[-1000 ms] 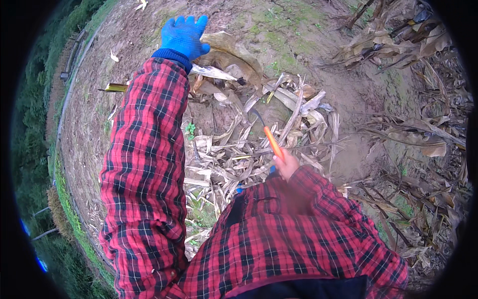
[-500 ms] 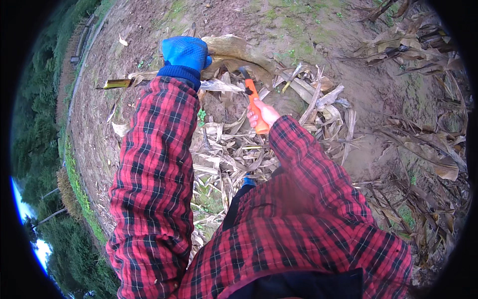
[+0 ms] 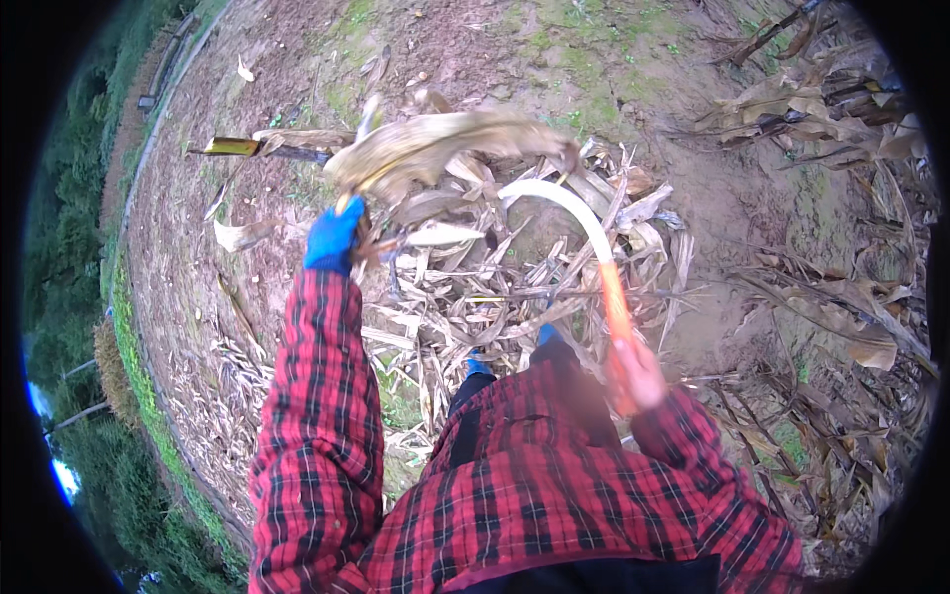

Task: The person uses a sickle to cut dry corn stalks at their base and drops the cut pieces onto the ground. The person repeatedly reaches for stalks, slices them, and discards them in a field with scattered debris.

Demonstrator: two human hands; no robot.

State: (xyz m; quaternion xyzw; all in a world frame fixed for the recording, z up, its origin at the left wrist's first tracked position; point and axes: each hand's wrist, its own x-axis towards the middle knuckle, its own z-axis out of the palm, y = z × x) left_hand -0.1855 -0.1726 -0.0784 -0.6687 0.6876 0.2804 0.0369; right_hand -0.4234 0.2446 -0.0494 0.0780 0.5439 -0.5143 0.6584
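Observation:
My left hand [image 3: 334, 236], in a blue glove, is closed around a dry corn stalk [image 3: 450, 144]. Its broad tan leaves spread away to the right and are blurred by motion. On the right, my bare right hand [image 3: 638, 376] grips a sickle [image 3: 615, 297] by its orange handle. The pale curved blade arcs up and left, its tip close to the hanging leaves. Between the two hands, dry corn husks and leaves [image 3: 485, 267] litter the ground.
Left of the leaves, a cut stalk with a yellow end [image 3: 233, 147] lies on the soil. Dry corn plants [image 3: 841, 119] crowd the right side. My blue shoes [image 3: 547, 335] stand at the near edge of the litter. A grassy strip [image 3: 148, 366] borders the field at left.
My left hand has come nearer to me, bringing the stalk and its leaves. My right hand has moved right and nearer with the sickle, whose whole blade now shows.

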